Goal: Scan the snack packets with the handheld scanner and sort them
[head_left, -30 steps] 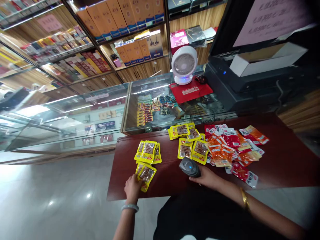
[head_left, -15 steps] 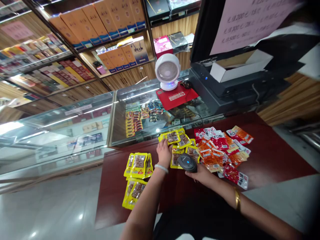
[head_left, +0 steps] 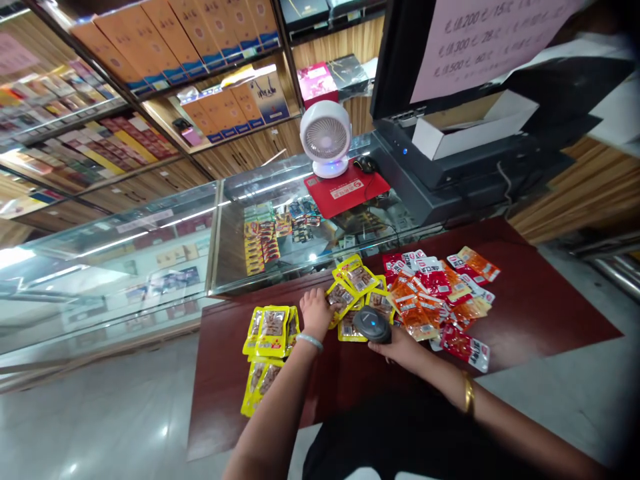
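My left hand (head_left: 316,315) holds the left edge of a yellow snack packet (head_left: 340,297), its thumb over the packet. More yellow packets (head_left: 358,275) overlap beside it, with brown food showing through their clear windows. Wrapped in my right hand (head_left: 395,345) is a dark barcode scanner (head_left: 373,324) with a small blue light. It hovers over the lower yellow packets and hides part of them. To the left of my left hand lie two groups of yellow packets, an upper group (head_left: 273,330) and a lower one (head_left: 260,387), partly covered by my forearm.
Red, white and orange packets (head_left: 425,293) spread across the right of the dark red tabletop (head_left: 220,380). Behind it stands a glass display case (head_left: 230,267) bearing a white fan (head_left: 326,137), a red mat (head_left: 345,193) and a mouse (head_left: 365,164). A monitor (head_left: 395,73) rises at the right.
My left hand has shifted left and slightly down, and the yellow packet at its fingers now lies tilted. The scanner stays over the packets in my right hand. The camera view has moved slightly.
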`<state>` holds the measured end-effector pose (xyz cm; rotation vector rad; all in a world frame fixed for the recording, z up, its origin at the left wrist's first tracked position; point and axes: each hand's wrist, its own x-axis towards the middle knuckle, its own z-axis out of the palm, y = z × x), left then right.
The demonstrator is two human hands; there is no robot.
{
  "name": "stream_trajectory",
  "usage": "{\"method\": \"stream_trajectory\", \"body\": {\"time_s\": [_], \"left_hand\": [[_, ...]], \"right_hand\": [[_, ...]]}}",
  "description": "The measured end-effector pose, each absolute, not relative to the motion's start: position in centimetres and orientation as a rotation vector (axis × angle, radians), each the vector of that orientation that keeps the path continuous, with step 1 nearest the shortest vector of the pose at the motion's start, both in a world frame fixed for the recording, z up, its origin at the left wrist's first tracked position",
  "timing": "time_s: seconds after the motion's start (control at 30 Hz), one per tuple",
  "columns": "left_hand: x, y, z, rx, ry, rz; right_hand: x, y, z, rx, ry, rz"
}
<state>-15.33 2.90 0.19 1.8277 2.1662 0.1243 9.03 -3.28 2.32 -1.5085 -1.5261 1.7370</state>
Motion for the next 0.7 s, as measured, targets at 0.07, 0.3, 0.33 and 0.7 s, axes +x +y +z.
{"method": "stream_trajectory", "body": {"time_s": [0.07,0.3,0.33,0.7], "left_hand": [[-15.6,1.1,-0.2,1.714,2.151,0.302],[-16.6,-3.7,-1.3,1.122,1.910,0.754],[-16.8,-4.3,-1.1,1.061,1.896,0.801],[-21.4,-13.2,-1.0,0.899,1.974,0.872]], "right_hand": [[8.8,-3.8,2.0,-1.562,-1.504,1.804],[7.9,-5.1,2.6,-1.488,-1.562,1.834],[7.8,-5.2,2.8,-1.463,-1.576,1.831],[5.6,-6.9,3.3,-1.268,-1.747,1.990]]}}
